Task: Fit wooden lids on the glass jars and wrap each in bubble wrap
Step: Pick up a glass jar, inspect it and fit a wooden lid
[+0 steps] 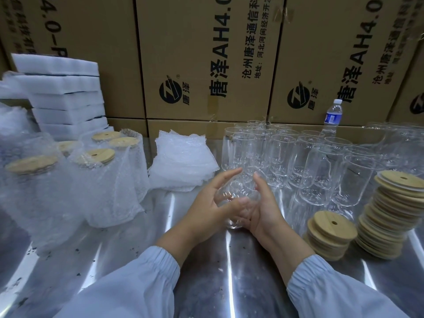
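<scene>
You hold one glass jar [236,193] tilted just above the metal table [206,260], between your two hands, and it has no lid yet. Your left hand [211,203] cups it, fingers close together behind the glass and thumb laid across the front. Your right hand [266,210] presses flat on the other side, fingers straight and together. At your left stand a few wrapped jars [98,175], already with lids. Many bare jars [298,161] wait behind, beside the stacked lids [330,230] and the bubble wrap sheets [181,161]. I judge that most of the work is still left.
</scene>
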